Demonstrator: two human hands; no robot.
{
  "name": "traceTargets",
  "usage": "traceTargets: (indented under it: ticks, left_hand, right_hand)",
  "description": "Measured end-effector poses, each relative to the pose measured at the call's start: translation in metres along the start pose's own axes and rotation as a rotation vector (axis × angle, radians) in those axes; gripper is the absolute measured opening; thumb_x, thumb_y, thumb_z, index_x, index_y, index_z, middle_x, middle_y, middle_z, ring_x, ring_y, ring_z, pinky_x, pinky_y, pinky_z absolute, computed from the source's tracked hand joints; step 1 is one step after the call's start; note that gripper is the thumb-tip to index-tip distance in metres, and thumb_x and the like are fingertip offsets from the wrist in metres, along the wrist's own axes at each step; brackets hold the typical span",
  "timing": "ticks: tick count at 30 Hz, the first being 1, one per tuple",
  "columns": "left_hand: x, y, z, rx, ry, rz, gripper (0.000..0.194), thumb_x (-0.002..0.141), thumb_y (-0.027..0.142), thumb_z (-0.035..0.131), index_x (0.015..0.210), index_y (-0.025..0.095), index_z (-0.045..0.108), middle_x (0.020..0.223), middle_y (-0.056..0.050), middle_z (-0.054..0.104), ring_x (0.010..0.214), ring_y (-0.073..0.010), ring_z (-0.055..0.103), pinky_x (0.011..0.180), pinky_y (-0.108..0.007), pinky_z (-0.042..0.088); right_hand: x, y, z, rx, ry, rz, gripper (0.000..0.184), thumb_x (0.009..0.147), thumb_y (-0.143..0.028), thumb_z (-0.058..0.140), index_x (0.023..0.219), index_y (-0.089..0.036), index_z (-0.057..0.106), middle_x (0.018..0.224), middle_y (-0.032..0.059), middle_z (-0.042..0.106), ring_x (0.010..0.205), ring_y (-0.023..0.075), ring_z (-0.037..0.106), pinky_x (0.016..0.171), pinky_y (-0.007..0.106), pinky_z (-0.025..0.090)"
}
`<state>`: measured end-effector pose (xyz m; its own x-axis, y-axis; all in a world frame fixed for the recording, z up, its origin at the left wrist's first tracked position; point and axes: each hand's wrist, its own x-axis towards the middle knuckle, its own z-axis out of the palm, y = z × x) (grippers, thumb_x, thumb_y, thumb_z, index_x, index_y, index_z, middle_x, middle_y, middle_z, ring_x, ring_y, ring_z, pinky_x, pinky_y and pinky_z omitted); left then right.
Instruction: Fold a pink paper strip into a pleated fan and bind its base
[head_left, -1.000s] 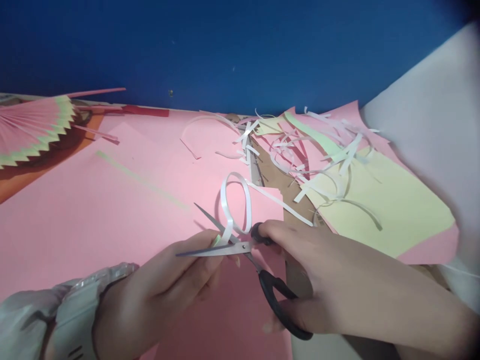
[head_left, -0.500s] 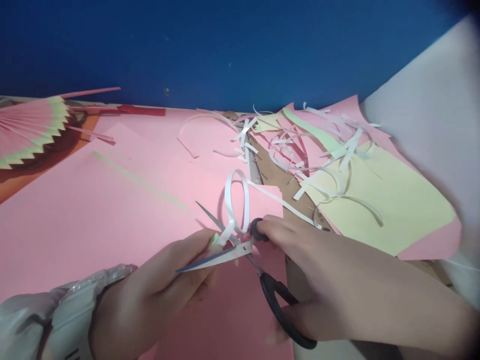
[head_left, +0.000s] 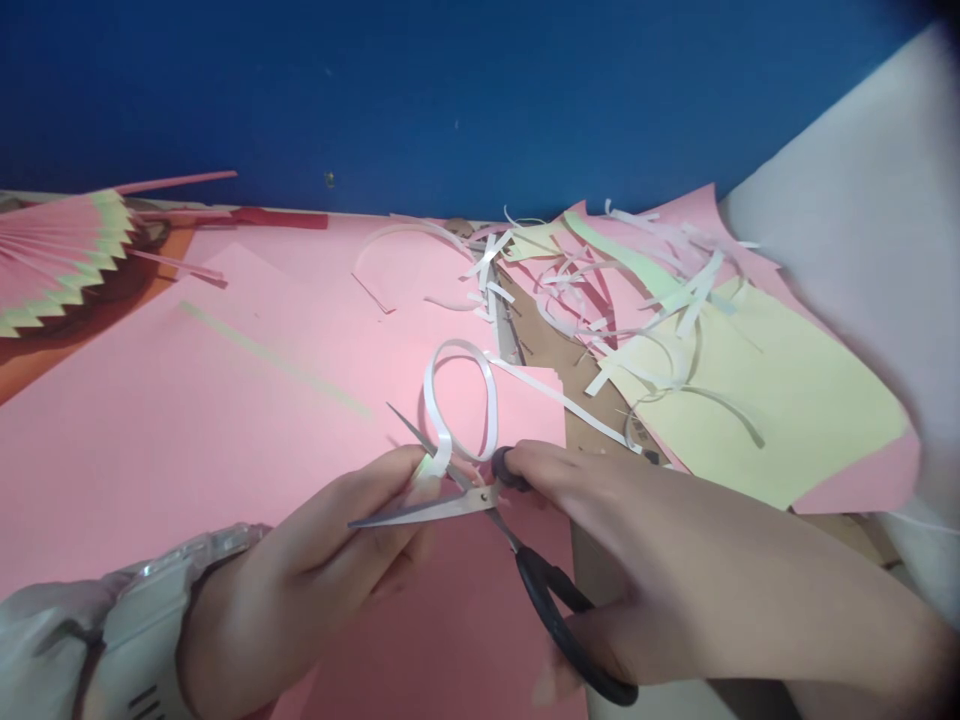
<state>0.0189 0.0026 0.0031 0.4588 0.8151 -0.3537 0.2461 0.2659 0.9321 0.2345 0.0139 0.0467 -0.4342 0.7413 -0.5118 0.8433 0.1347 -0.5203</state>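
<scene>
My left hand (head_left: 330,560) is closed, pinching the end of a narrow white paper strip (head_left: 433,395) that curls up into a loop. A small light-green bit shows at the pinched end. My right hand (head_left: 630,560) grips the black handles of a pair of scissors (head_left: 484,497), fingers through the rings. The blades are spread and point left, one passing just behind the strip and the other lying across the front of my left fingers. Pink paper sheets (head_left: 225,440) lie under both hands. Whether a blade touches the strip I cannot tell.
White paper scraps (head_left: 491,255) and curled strips lie at the back centre and right, partly on a pale yellow sheet (head_left: 787,400). A pleated pink-and-green paper fan (head_left: 67,250) is at the left. A blue wall (head_left: 465,100) stands behind.
The white strip's loop has widened and leaned left, and its pinched end has shifted slightly left. Both hands and the scissors have barely moved; the blades stay spread.
</scene>
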Motion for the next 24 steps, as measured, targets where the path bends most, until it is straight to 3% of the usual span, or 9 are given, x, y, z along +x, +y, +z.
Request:
traceTargets:
  ticks: [7, 16, 24]
  left_hand:
    - [0.000, -0.004, 0.000, 0.032, -0.002, 0.026, 0.028, 0.088, 0.025, 0.036, 0.063, 0.020, 0.047, 0.057, 0.002, 0.046, 0.051, -0.0090, 0.042, 0.051, -0.021, 0.041]
    - [0.004, -0.005, 0.002, 0.094, -0.034, 0.014, 0.033, 0.093, 0.029, 0.027, 0.065, 0.020, 0.040, 0.060, 0.003, 0.043, 0.055, -0.0092, 0.042, 0.059, -0.022, 0.040]
    - [-0.003, -0.016, 0.000, 0.122, -0.009, -0.034, 0.036, 0.094, 0.037, 0.027, 0.068, 0.021, 0.044, 0.061, 0.003, 0.043, 0.057, -0.0093, 0.041, 0.058, -0.023, 0.039]
  right_hand:
    - [-0.003, 0.010, 0.000, -0.055, -0.015, 0.013, 0.026, 0.062, -0.038, 0.068, 0.076, -0.026, 0.049, 0.070, -0.0070, 0.057, 0.055, 0.0103, 0.048, 0.041, 0.022, 0.025]
    - [0.000, 0.009, 0.000, -0.148, 0.026, -0.010, 0.023, 0.071, -0.041, 0.061, 0.072, -0.024, 0.045, 0.060, -0.0082, 0.054, 0.049, 0.0085, 0.043, 0.040, 0.023, 0.021]
    - [-0.001, 0.011, 0.002, -0.232, 0.090, -0.049, 0.026, 0.072, -0.041, 0.061, 0.069, -0.023, 0.043, 0.055, -0.0073, 0.050, 0.045, 0.0081, 0.039, 0.040, 0.023, 0.018]
